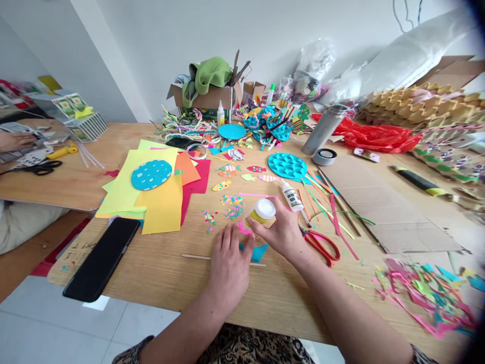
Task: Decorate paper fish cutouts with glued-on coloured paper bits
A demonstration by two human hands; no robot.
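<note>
My right hand [280, 230] is closed around a white glue bottle [264, 208] with a yellow label, tipped over with its white base up. The bottle's nozzle end is hidden. Below it lies a small pink paper piece [244, 228]. My left hand [231, 260] rests on the table beside this piece, fingers stretched out and touching its edge, thumb apart. A blue paper scrap [257, 253] lies between my hands, and a thin wooden stick [195, 257] passes under my left hand. Red-handled scissors [322, 246] lie right of my right wrist.
Paper fish [222, 186] and confetti dots [232, 206] lie ahead of my hands. Another glue bottle [291, 196] lies on its side. Coloured sheets [161, 205] and a black phone [102, 259] are left; cardboard [382, 202] and paper scraps [424, 293] right. Another person's hand [17, 141] shows far left.
</note>
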